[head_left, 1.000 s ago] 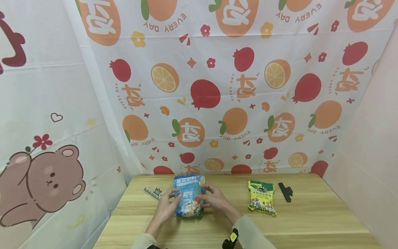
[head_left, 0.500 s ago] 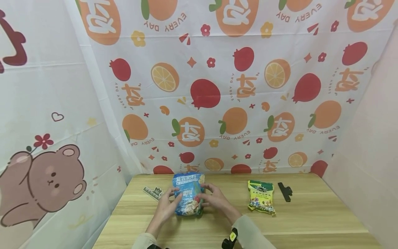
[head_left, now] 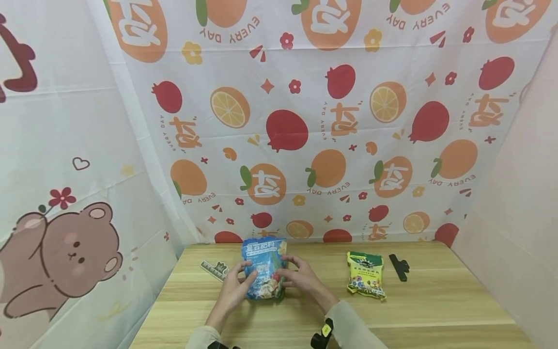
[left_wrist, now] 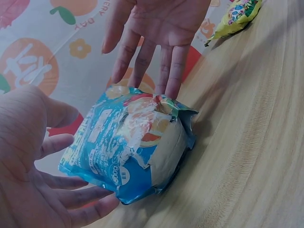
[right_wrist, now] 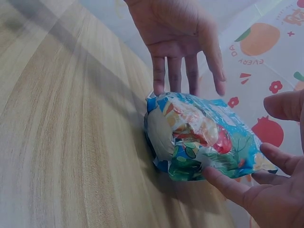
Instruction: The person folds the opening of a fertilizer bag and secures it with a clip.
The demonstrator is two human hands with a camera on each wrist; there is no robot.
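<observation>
A blue fertilizer bag with fruit pictures stands on the table between both hands, leaning back. Its pale folded base shows low in both wrist views. My left hand is at the bag's left side; in the left wrist view its fingers reach along the edge and the thumb stands off the front. Opposite it, my right hand touches the right side with outstretched fingers, and its thumb is apart from the bag. Neither hand wraps round the bag.
A yellow and green bag with a flower print lies to the right, a black clip beside it. Left of my left hand lies a clip with a piano-key pattern. A fruit-print cloth hangs behind the table.
The bag's top and bottom edges have moved slightly up in the head view, away from me. Both hands keep nearly the same place at its sides.
</observation>
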